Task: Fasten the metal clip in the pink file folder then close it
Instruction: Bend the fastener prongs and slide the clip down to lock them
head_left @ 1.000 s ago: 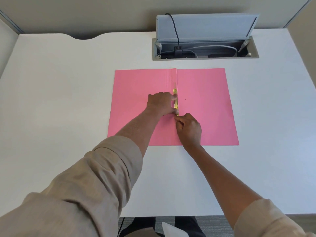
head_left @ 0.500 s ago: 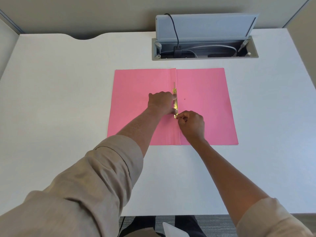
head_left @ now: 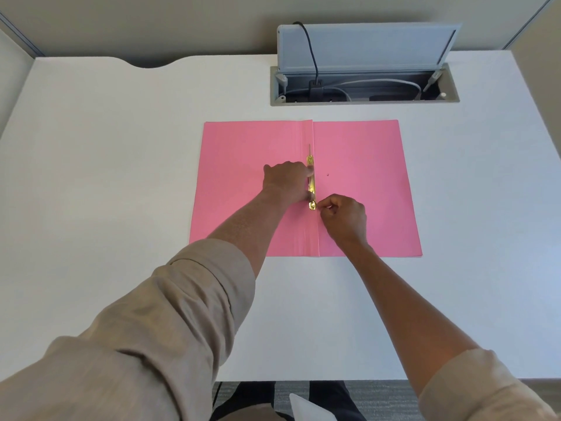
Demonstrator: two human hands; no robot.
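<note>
White desk (head_left: 106, 177), notched far edge, grey partition walls behind. Flat pink paper file folder (head_left: 243, 165) lies open mid-desk. Left hand (head_left: 287, 183) pressed on gold metal clip strip (head_left: 311, 189) along folder spine, fingers flat, grasping nothing. Right hand (head_left: 343, 217) pinches clip's near end; contact point too small to resolve. Grey open cable tray (head_left: 364, 83) far right, black cord inside. Beige rolled sleeves cut off at frame bottom.
</note>
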